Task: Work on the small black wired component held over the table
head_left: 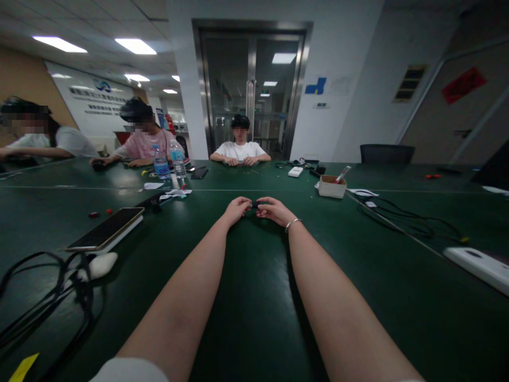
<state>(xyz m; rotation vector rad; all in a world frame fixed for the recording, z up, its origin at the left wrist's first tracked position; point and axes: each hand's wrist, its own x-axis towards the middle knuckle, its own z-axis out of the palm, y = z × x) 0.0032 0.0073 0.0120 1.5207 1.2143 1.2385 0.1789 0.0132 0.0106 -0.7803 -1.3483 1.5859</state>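
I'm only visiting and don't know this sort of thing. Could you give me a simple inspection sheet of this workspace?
Surface: dark green table, with seams across its top.
Item in hand: small dark object, too small to identify.
Hands: left hand and right hand hold the object between them by the fingertips, over the table.
Clutter: at left, a phone on a white item and two plastic bottles; at right, a small open box with something sticking out.
Cables: black cables tangled at near left; thin dark cables looped at right.
Surroundings: three other people seated around the table; glass doors behind.
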